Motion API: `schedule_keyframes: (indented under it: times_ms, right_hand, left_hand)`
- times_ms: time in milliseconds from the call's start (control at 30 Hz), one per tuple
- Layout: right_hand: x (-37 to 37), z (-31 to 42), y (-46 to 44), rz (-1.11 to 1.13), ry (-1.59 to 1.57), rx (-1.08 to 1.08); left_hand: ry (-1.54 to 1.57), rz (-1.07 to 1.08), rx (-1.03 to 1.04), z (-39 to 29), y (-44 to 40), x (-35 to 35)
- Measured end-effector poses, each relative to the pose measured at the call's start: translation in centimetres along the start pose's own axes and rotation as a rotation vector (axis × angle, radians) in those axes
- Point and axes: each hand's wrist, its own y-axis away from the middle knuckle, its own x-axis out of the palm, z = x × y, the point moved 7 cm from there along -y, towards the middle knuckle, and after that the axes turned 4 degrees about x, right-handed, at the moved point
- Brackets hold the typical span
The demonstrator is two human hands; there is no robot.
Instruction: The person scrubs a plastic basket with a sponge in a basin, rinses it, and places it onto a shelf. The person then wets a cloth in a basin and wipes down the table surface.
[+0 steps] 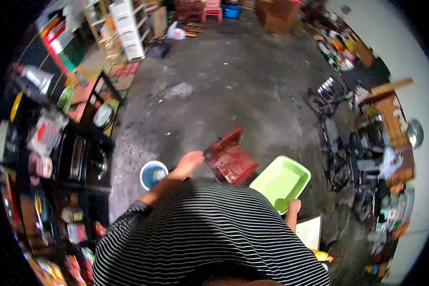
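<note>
Beside a low red chair (232,162), the left hand (188,165) hangs open; apart, the right hand (294,206) grips a green rectangular basin (282,179), seemingly steadying it.

The dark grey floor (267,95), mottled with pale patches, bears a low red chair (232,164). To the chair's left stands a white bucket (154,175); far beyond it lies a white plastic bag (176,32). Whether the green basin (282,180) on its right touches the floor is unclear.
</note>
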Motion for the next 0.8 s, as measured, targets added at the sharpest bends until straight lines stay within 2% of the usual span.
schedule_keyframes:
  times_ms: [67, 100, 133, 200, 333, 400, 433, 467, 533, 567, 600, 633, 667, 767, 800]
  right_hand:
    - [-0.1, 4.3, -0.3, -0.019, -0.204, -0.081]
    - [-0.2, 7.3, -0.5, -0.105, -0.332, -0.249]
    - [-0.6, 10.7, -0.4, -0.083, -0.422, -0.331]
    - [-4.8, 20.1, 4.6, -0.025, -0.603, -0.472]
    - [-5.1, 33.2, 9.4, 0.24, -0.829, -0.658]
    - [-5.1, 39.6, 14.2, 0.313, -0.793, -0.699]
    - [-3.3, 42.4, 14.9, 0.42, -0.839, -0.668]
    - [-1.6, 45.3, 15.4, 0.468, -0.801, -0.758]
    - [-0.6, 50.4, 20.4, 0.628, -0.792, -0.772]
    - [0.5, 52.8, 21.6, 0.646, -0.739, -0.842]
    - [1.8, 54.8, 22.4, 0.659, -0.684, -0.914]
    - [3.4, 56.7, 23.2, 0.678, -0.675, -0.938]
    - [5.6, 58.3, 23.9, 0.798, -0.768, -0.912]
    - [9.1, 62.5, 26.9, 0.861, -0.587, -0.871]
    - [10.4, 63.4, 27.7, 0.869, -0.544, -0.842]
  left_hand:
    - [-0.06, 0.005, -0.088, -2.8, 1.7, 0.4]
    - [-0.083, 0.002, -0.135, -4.0, 2.0, 0.0]
    - [-0.065, 0.005, -0.081, -5.0, 1.9, -0.6]
    - [-0.039, 0.024, 0.024, -6.4, 1.9, -1.8]
    - [-0.03, -0.05, 0.068, -10.2, 3.0, -4.6]
    - [-0.044, -0.036, 0.121, -9.9, 2.2, -6.4]
    - [-0.049, -0.027, 0.079, -10.9, 2.4, -7.2]
    - [-0.079, -0.079, 0.059, -11.3, 2.6, -8.3]
    - [-0.075, -0.006, 0.161, -11.5, 0.9, -10.8]
    - [-0.152, -0.149, 0.183, -10.7, 0.4, -13.3]
    - [-0.241, -0.228, 0.041, -13.7, 2.2, -14.9]
    - [-0.291, -0.289, 0.077, -12.1, 1.0, -17.6]
    - [-0.342, -0.349, 0.106, -10.1, 0.1, -20.0]
    - [-0.337, -0.546, 0.075, -11.1, 1.3, -24.3]
    - [-0.36, -0.59, 0.047, -9.2, 0.6, -26.2]
